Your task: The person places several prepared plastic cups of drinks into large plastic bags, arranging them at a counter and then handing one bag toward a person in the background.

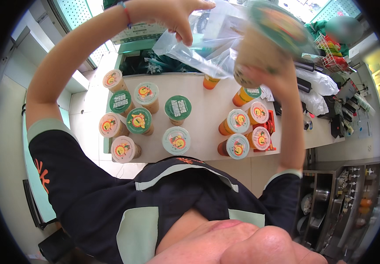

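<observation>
My right hand (259, 74) is raised over the right part of the counter and grips a sealed plastic cup of milky drink (262, 49), blurred and tilted, with dark pearls at its base. My left hand (180, 19) is at the top of the view beside a clear plastic bag (206, 52); its thumb and forefinger are spread, and whether other fingers hold the film I cannot tell. Below the hands stand sealed cups: milky ones at the left, such as one with a green lid (139, 121), one green-lidded cup (177, 108) mid-counter, and several orange drinks (238, 121) at the right.
The white counter (200, 115) has a dark recess (137, 64) at its far edge holding wrapped items. A red rack (270, 127) is beside the orange drinks. White plastic bags (317, 84) and a wire basket (328, 54) are at the right. A steel shelf unit (325, 188) is at lower right.
</observation>
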Demonstrator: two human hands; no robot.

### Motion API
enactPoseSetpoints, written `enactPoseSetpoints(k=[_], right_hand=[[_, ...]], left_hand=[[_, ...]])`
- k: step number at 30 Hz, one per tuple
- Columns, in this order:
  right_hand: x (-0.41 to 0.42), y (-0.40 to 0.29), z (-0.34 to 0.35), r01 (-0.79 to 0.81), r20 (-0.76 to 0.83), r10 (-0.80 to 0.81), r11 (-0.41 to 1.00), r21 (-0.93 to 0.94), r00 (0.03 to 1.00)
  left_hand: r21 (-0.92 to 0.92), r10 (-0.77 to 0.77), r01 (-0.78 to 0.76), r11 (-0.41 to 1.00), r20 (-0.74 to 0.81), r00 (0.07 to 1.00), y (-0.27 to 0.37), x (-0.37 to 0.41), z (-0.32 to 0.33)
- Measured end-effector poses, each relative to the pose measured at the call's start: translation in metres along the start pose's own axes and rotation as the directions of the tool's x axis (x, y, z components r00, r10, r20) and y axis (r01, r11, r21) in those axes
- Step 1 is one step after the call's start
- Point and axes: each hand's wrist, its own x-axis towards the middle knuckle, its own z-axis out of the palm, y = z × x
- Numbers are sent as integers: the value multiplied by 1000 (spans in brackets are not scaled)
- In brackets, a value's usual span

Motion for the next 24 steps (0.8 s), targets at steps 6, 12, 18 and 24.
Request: enactPoseSetpoints(k=[6,12,18,24], right_hand=[[107,103,100,-37,278,504,528,-848,818],[130,232,224,422,301,778,51,-905,551],[111,251,257,556,338,930,208,-805,142],[132,219,224,294,675,538,628,-721,505]], left_hand=[[-308,-40,-40,951,-250,967,-68,-38,34],[-541,84,-280,793,-358,930,-100,-37,59],[-587,-96,-152,795,-370,924,-138,-61,59],[-652,-217,-84,754,-368,904,-240,-40,78]])
